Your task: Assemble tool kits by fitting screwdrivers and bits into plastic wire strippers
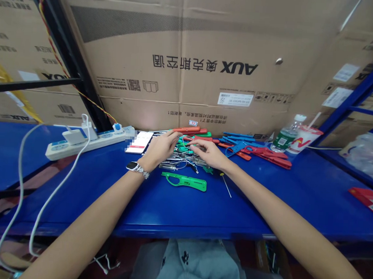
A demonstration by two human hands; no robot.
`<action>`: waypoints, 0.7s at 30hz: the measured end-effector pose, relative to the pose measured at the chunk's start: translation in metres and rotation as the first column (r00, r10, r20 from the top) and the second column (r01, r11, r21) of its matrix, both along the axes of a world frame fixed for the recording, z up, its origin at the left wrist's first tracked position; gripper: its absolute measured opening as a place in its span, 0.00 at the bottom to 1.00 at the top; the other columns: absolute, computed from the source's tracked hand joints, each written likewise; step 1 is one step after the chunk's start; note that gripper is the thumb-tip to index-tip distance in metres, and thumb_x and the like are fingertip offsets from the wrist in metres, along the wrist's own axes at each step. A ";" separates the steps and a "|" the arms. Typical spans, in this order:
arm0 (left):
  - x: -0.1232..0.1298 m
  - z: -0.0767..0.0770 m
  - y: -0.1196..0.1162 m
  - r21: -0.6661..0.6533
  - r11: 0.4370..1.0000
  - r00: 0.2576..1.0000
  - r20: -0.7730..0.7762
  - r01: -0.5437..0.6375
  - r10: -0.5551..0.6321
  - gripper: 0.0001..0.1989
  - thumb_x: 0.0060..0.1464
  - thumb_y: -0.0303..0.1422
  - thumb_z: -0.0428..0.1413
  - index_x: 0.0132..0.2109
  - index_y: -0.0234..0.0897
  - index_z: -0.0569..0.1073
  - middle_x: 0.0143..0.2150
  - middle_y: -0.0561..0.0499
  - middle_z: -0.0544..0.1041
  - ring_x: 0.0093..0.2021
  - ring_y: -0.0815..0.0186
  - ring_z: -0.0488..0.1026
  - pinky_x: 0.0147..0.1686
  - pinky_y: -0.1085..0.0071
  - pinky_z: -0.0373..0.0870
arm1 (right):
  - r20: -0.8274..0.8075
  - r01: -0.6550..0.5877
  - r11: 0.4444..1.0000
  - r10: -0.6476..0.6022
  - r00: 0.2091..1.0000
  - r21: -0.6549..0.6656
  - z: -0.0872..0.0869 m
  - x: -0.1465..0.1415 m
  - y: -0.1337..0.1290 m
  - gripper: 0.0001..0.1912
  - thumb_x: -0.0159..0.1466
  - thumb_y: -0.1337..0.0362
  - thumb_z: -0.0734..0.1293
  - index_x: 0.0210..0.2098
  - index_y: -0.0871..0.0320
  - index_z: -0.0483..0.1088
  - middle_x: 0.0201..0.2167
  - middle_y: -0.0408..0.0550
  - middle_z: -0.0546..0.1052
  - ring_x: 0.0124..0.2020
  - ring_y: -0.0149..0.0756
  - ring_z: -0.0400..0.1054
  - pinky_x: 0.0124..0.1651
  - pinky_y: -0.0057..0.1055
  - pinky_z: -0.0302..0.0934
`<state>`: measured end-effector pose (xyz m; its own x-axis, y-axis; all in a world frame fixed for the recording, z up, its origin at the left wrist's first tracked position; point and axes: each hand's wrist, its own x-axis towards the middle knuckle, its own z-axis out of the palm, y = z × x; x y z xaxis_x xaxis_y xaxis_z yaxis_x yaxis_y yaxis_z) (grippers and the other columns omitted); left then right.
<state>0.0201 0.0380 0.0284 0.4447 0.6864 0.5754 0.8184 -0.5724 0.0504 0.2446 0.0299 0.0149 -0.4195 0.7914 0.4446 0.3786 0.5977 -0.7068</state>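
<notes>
My left hand [163,148], wearing a watch [134,166] on its wrist, reaches over a pile of thin metal tubes, wires and small green parts [185,157]. Its fingers are bent together at the tips, and what they hold is too small to make out. Across a small gap, my right hand [212,154] has its thumb and fingers closed in a pinch over the same pile; anything in it is likewise unclear. In front of the pile lies a green plastic handle shell [192,183] with a loop opening, looking like a utility-lighter casing. A thin metal rod with a yellow end [226,186] lies right of it.
Red shells [272,156] and blue shells [236,147] lie right of the pile, orange ones [188,130] behind it. A phone [139,142] and power strip [90,142] are left. A bottle [284,137] and cup [303,139] stand right, before large cardboard boxes [205,39].
</notes>
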 end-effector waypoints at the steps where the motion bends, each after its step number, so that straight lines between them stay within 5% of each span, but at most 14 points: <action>1: 0.000 0.000 0.000 -0.002 1.000 1.000 -0.003 -0.004 0.004 0.16 0.70 0.29 0.47 0.58 0.39 0.73 0.52 0.45 0.79 0.43 0.58 0.80 0.35 0.68 0.70 | 0.009 -0.001 1.000 0.001 1.000 0.001 0.000 0.000 -0.001 0.14 0.70 0.55 0.64 0.45 0.57 0.75 0.38 0.46 0.78 0.35 0.36 0.69 0.41 0.34 0.63; 9: 0.002 -0.002 -0.001 -0.025 1.000 0.999 -0.049 -0.017 0.015 0.16 0.71 0.29 0.46 0.60 0.38 0.72 0.55 0.42 0.78 0.42 0.58 0.80 0.35 0.68 0.71 | 0.064 0.059 0.998 -0.058 0.996 -0.018 0.003 -0.003 -0.003 0.20 0.75 0.53 0.56 0.40 0.53 0.75 0.38 0.48 0.77 0.43 0.41 0.71 0.50 0.42 0.66; 15: 0.004 -0.001 -0.003 -0.065 0.997 0.998 -0.056 -0.032 0.029 0.16 0.71 0.30 0.45 0.60 0.39 0.71 0.55 0.43 0.77 0.45 0.55 0.79 0.38 0.65 0.72 | -0.045 -0.068 0.983 0.061 0.997 -0.170 0.000 0.003 0.001 0.13 0.67 0.57 0.68 0.49 0.53 0.74 0.50 0.50 0.78 0.49 0.42 0.72 0.53 0.42 0.67; 21: 0.004 -0.004 -0.001 -0.069 0.997 0.998 -0.048 -0.031 0.028 0.15 0.70 0.30 0.47 0.59 0.39 0.72 0.55 0.43 0.78 0.46 0.54 0.79 0.39 0.65 0.72 | -0.083 -0.114 0.992 0.110 0.990 -0.054 -0.006 0.005 0.002 0.17 0.60 0.61 0.73 0.48 0.53 0.70 0.52 0.49 0.75 0.51 0.42 0.71 0.58 0.45 0.63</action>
<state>0.0238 0.0367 0.0244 0.4489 0.7376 0.5044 0.8374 -0.5443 0.0506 0.2493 0.0324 0.0088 -0.4721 0.7672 0.4341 0.2526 0.5896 -0.7672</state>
